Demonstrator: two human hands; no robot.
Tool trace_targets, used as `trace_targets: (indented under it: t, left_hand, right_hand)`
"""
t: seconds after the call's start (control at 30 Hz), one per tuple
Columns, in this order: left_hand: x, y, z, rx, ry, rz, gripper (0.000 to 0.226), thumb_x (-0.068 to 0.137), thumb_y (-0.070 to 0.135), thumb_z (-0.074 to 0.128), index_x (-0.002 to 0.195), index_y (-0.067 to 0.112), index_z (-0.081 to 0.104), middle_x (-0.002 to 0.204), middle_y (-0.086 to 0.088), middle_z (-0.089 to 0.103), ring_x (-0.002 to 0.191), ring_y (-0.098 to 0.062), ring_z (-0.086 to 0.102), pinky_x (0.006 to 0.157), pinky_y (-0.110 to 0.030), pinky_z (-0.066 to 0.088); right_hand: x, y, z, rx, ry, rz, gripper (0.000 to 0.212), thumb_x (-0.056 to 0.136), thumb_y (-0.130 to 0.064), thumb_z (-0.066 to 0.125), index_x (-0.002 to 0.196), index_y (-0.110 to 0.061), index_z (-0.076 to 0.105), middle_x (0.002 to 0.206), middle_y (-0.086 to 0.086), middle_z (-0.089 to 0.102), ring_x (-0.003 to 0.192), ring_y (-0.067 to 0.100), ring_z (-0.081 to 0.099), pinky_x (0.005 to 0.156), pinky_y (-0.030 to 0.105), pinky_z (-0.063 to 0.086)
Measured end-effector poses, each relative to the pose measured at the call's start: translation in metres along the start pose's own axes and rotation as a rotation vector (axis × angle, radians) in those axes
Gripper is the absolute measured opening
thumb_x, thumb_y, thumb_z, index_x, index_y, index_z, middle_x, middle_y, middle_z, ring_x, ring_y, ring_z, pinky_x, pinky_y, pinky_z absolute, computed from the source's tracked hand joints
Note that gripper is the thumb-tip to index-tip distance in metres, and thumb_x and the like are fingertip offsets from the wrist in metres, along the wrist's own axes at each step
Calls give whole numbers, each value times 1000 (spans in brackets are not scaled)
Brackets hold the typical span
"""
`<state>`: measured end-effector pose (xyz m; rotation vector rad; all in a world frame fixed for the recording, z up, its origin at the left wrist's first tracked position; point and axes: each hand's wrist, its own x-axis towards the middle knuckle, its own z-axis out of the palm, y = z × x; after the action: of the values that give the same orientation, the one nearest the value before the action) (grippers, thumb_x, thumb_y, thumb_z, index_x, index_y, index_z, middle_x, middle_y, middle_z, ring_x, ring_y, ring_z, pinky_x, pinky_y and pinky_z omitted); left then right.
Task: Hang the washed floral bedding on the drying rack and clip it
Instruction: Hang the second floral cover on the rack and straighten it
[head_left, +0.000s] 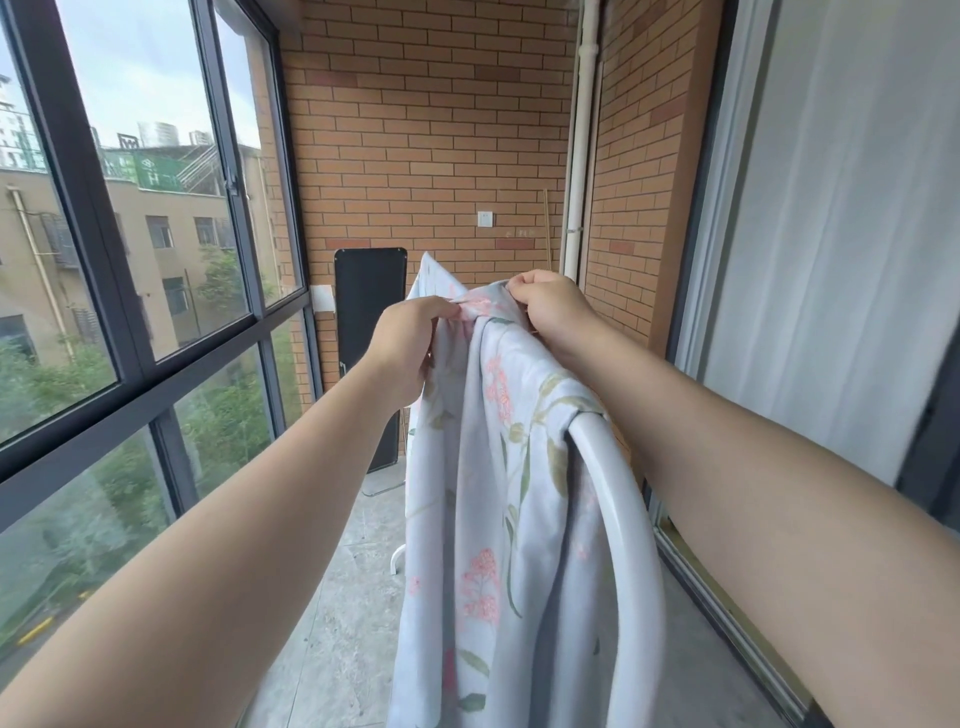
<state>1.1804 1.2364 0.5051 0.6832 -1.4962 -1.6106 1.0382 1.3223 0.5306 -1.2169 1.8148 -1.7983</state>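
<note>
Pinching limp floral bedding (498, 467): left hand (410, 348), right hand (550, 306).

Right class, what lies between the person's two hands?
A bunched ridge of the floral bedding, pinched by the left hand and the right hand; the head view shows it.

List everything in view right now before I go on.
floral bedding: one, pale blue with pink flowers, draped over the rack's rail
drying rack: one, white, centre right, under the bedding
panel: one, black, standing against the brick wall
wall plate: one, white, on the brick wall
pipe: one, white, right corner
curtain: one, white, far right
window frame: one, dark grey, left
left hand: one, pinches the bedding's top edge
right hand: one, grips the same edge
</note>
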Motion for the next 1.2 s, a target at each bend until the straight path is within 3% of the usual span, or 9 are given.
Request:
trace_targets:
  t: [0.1,0.2,0.33,0.47,0.7,0.8,0.93,1.03,1.2]
  left_hand:
    - [16,-4,-4,-52,-40,-40,21,66,20,64,84,11,69,89,-10,64,75,-25,58,79,-36,43]
    - [30,-3,-10,-50,-149,-90,43,63,28,61,100,7,70,100,-14,66,88,-29,60,84,-40,46]
    - [45,-3,-15,75,-189,-147,48,77,44,63,106,6,71,100,-13,71,86,-29,64,83,-38,48]
    - [58,-7,-18,57,-123,-177,49,74,32,77,115,5,72,118,-13,72,104,-30,71,99,-43,52]
    - [72,-8,-1,-1,-49,-173,43,86,42,71,114,9,72,103,-10,77,96,-29,74,93,-46,56]
    - [78,-13,8,-21,11,-126,41,89,43,67,117,13,69,106,-10,76,95,-29,74,91,-46,58]
    - [91,-20,13,-27,42,-82,41,89,47,63,117,19,71,105,-10,76,97,-31,73,93,-47,57]
    - [104,-27,13,-21,80,-100,49,79,55,63,116,24,71,104,-7,76,98,-31,72,95,-50,55]
    - [102,-30,23,-36,103,-114,26,99,46,54,101,24,67,106,-6,72,101,-27,69,93,-43,56]
  right_hand:
    - [7,-2,7,22,-7,24,15,96,-12,51,87,-13,63,73,1,57,62,14,48,54,24,37]
    - [10,-4,11,11,-22,54,17,97,-9,51,90,-10,67,75,0,60,64,12,52,49,16,40]
    - [13,1,12,90,-48,87,16,97,-13,60,108,-6,69,85,2,64,68,11,57,48,12,45]
    - [19,6,13,174,-55,108,16,95,-11,64,109,-6,69,82,1,67,61,7,59,45,11,45]
    - [33,7,23,349,-31,192,24,99,-8,57,121,-5,66,87,3,66,54,7,64,41,13,44]
    - [40,9,27,306,-3,199,22,100,-7,54,118,-7,67,83,0,64,40,-1,59,39,11,42]
    - [51,13,31,243,14,210,22,100,-7,54,117,-9,69,81,-1,64,35,-4,55,37,10,39]
    - [61,16,36,210,19,210,23,99,-6,54,117,-9,69,83,-4,64,40,-3,57,39,9,40]
    - [73,21,39,139,42,205,28,100,-5,52,123,-10,67,101,-1,63,62,-1,52,40,4,34]
